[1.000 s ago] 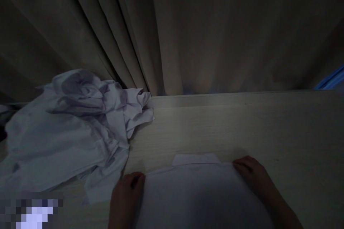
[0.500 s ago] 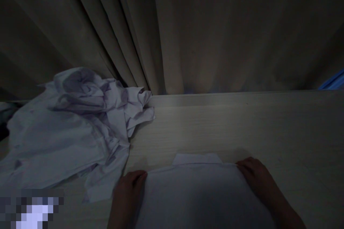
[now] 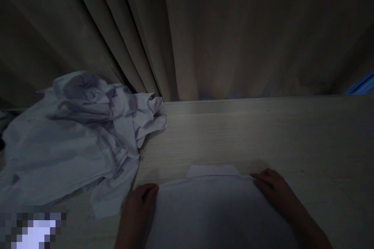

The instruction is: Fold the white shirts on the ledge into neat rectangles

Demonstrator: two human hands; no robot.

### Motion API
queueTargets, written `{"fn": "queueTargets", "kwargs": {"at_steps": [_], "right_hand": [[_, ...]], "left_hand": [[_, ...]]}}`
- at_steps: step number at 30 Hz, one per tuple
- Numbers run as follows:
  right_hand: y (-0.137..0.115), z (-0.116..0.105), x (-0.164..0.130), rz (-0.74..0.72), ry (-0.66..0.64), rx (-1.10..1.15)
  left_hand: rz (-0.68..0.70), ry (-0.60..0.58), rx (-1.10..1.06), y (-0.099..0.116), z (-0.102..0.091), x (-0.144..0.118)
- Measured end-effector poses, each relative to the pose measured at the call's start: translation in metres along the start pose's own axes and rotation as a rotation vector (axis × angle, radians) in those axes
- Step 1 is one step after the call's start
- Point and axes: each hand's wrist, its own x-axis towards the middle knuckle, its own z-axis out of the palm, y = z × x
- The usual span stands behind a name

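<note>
A white shirt [image 3: 204, 210] lies spread on the pale wooden surface in front of me, its collar [image 3: 213, 170] pointing away and its lower part cut off by the frame's bottom edge. At the left shoulder corner, my left hand [image 3: 139, 206] pinches the cloth between thumb and fingers. My right hand [image 3: 271, 186] grips the opposite shoulder edge, a little right of the collar. The cloth between both hands looks flat and fairly smooth.
To the left, a crumpled heap of white shirts [image 3: 76, 136] lies against the curtain. Long brown curtains [image 3: 219, 39] hang along the back edge of the wooden surface [image 3: 233, 132]. A blurred bright patch [image 3: 37, 233] sits at lower left, and something blue [image 3: 362, 85] shows at far right.
My right hand has shifted slightly left along the shoulder edge. My left hand keeps its hold, and the whole view has moved a little.
</note>
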Motion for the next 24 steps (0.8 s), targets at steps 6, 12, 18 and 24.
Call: {"fn": "queueTargets", "kwargs": {"at_steps": [6,12,18,24], "right_hand": [[0.005,0.002,0.001,-0.056,0.046,-0.016],[-0.004,-0.001,-0.004,0.067,0.05,-0.039],[-0.008,-0.002,-0.004,0.059,0.111,-0.038],[-0.005,-0.002,-0.002,0.086,0.146,-0.051]], "left_hand": [[0.002,-0.011,0.001,0.007,-0.003,-0.003],[0.068,-0.002,0.04,0.001,0.0,-0.001],[0.076,-0.039,0.047,0.001,0.0,0.0],[0.007,0.004,0.03,0.005,0.0,-0.002]]}}
